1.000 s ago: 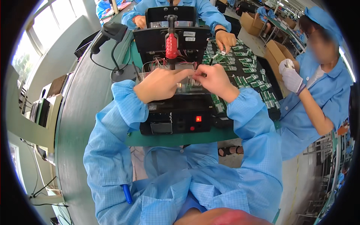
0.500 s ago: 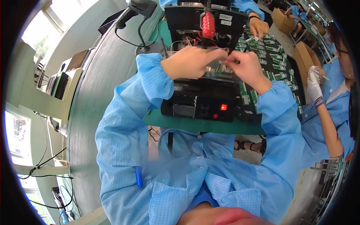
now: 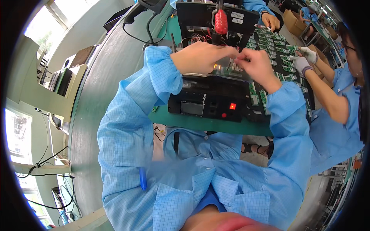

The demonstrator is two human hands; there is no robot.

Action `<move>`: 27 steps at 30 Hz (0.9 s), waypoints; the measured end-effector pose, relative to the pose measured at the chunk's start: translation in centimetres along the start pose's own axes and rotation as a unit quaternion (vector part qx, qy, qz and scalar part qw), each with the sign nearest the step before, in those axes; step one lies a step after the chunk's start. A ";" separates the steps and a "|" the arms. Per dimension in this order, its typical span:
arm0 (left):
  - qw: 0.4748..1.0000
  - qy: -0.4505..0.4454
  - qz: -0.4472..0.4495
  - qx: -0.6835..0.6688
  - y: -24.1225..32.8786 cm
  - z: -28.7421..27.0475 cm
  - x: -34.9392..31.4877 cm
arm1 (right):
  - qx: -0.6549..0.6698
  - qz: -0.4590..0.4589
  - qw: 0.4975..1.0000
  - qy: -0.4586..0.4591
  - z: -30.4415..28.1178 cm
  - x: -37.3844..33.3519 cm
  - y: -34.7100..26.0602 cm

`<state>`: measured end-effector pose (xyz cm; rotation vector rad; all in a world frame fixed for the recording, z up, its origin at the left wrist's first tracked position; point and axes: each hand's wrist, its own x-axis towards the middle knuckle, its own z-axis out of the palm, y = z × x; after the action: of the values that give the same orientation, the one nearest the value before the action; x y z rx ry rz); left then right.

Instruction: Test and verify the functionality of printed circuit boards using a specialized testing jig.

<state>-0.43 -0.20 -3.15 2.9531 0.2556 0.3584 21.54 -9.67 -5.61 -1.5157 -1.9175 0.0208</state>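
Note:
My left hand reaches over the black test fixture, fingers closed and pointing right toward my other hand. My right hand meets it with thumb and index finger pinched together. Whatever lies between the fingertips is too small to make out. Just below them, pale wires and a small lit yellow display show at the fixture's clear top plate. Above stands the fixture's black upright panel with a red-handled clamp. A red lit switch glows on the front.
Many green circuit boards lie in rows on a black mat at right. A co-worker's gloved hands handle boards there; another person's hand is at the far side. A barcode scanner on a stand is at far left of the fixture.
The co-worker at right has brought both gloved hands down to the boards. My hands stay at nearly the same place over the fixture; the whole view has shifted slightly.

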 end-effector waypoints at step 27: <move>0.985 0.166 0.009 0.054 2.9 2.2 -1.5 | 0.053 0.029 0.997 -0.054 -2.9 1.2 -0.9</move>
<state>-0.86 -3.63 -5.07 2.9893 0.2949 0.8663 22.14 -10.08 -2.44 -1.5253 -1.9236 0.2307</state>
